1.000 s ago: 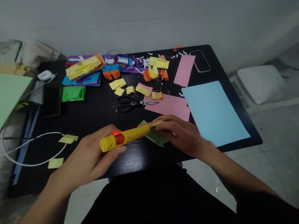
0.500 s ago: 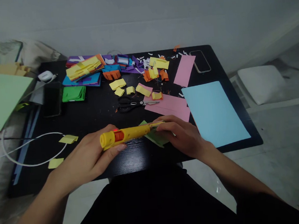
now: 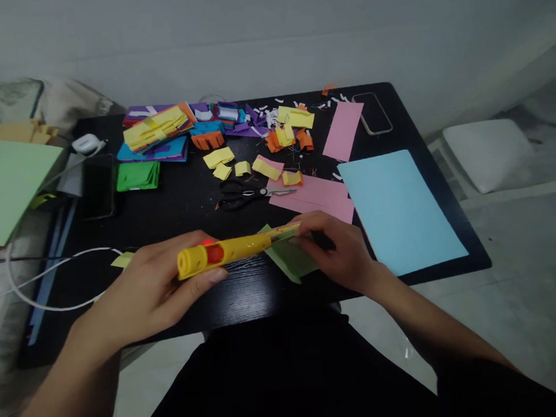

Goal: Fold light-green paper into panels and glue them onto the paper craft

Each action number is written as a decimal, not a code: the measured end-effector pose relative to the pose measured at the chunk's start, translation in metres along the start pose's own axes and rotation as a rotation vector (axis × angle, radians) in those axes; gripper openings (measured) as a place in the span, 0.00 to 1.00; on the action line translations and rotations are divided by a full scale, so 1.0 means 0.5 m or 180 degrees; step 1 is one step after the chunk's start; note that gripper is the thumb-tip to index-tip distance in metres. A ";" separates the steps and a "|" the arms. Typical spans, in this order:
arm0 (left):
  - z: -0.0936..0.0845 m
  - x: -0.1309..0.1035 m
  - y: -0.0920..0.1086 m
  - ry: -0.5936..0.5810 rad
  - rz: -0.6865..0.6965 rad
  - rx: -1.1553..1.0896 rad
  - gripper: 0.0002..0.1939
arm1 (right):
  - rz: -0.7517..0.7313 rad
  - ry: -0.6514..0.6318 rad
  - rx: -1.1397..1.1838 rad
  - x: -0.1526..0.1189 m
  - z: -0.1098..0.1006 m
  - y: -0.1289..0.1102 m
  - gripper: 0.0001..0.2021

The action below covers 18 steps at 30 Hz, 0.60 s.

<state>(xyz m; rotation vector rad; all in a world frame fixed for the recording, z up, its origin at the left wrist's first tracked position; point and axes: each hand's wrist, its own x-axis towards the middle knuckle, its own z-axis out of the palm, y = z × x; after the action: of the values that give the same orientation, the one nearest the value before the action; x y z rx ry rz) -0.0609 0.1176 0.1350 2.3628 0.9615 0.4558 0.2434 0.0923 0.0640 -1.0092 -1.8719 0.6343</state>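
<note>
Wrapped round a yellow glue gun (image 3: 242,247) with a lit red spot on it is my left hand (image 3: 153,284). The gun's nozzle points right, close to the fingertips of my right hand (image 3: 334,246). Those fingers pinch a folded green paper (image 3: 289,259), which hangs down over the front part of the black table (image 3: 246,292). Black-handled scissors (image 3: 252,193) lie behind the gun, their blades over pink paper (image 3: 313,199). Small folded yellow pieces (image 3: 219,156) are scattered behind the scissors.
Light blue sheets (image 3: 402,210) lie at the right, with a phone (image 3: 372,114) behind. Folded coloured paper bundles (image 3: 157,128) and scraps line the back. At the left are green folded paper (image 3: 139,176), a dark phone (image 3: 98,187) and a white cable (image 3: 15,293).
My left hand and the glue gun have shifted slightly left, away from my right fingertips. More of the green paper shows, and my left hand now covers part of the small yellow pieces at the left.
</note>
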 end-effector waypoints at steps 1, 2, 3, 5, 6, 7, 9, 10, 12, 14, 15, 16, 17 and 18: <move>-0.004 -0.002 -0.002 0.0036 0.0005 0.0004 0.05 | 0.0140 0.0088 0.0086 -0.001 0.005 0.001 0.08; -0.008 -0.005 -0.004 0.0085 0.0009 0.0012 0.04 | 0.0321 0.0173 0.0181 -0.001 0.011 0.001 0.07; -0.013 -0.008 -0.005 0.0160 0.0010 0.0019 0.04 | 0.0530 0.0239 0.0293 -0.001 0.016 0.002 0.06; -0.024 -0.015 -0.007 0.0314 -0.0006 0.0025 0.04 | 0.0963 0.0333 0.0566 0.000 0.027 0.004 0.07; -0.028 -0.020 -0.008 0.0384 -0.0023 0.0023 0.04 | 0.1139 0.0356 0.0708 0.001 0.032 0.005 0.08; -0.031 -0.024 -0.011 0.0433 -0.0057 0.0015 0.04 | 0.1283 0.0361 0.0835 0.001 0.036 0.008 0.09; -0.029 -0.036 -0.023 0.0488 -0.0190 0.0025 0.04 | 0.1516 0.0357 0.1016 0.002 0.044 0.015 0.11; -0.023 -0.043 -0.034 0.0497 -0.0311 0.0055 0.04 | 0.1621 0.0349 0.1072 0.001 0.048 0.020 0.11; 0.001 -0.058 -0.062 0.0527 -0.0546 0.0206 0.07 | 0.1817 0.0330 0.1155 -0.001 0.053 0.032 0.10; 0.037 -0.072 -0.096 0.0443 -0.0803 0.0428 0.12 | 0.1998 0.0299 0.1219 -0.004 0.056 0.043 0.10; 0.057 -0.077 -0.113 0.0445 -0.0945 0.0583 0.14 | 0.2080 0.0269 0.1244 -0.006 0.056 0.047 0.10; 0.077 -0.082 -0.129 0.0380 -0.1116 0.0755 0.17 | 0.2153 0.0248 0.1262 -0.007 0.056 0.050 0.10; 0.097 -0.085 -0.143 0.0318 -0.1280 0.0930 0.20 | 0.2217 0.0222 0.1271 -0.009 0.056 0.053 0.10; 0.114 -0.087 -0.156 0.0266 -0.1448 0.1108 0.21 | 0.2272 0.0194 0.1272 -0.010 0.056 0.054 0.10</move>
<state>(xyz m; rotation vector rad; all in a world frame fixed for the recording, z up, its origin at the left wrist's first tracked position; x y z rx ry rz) -0.1045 0.1128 0.0385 2.3221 1.6801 0.2209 0.2309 0.1019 0.0280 -1.3949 -1.2241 1.3122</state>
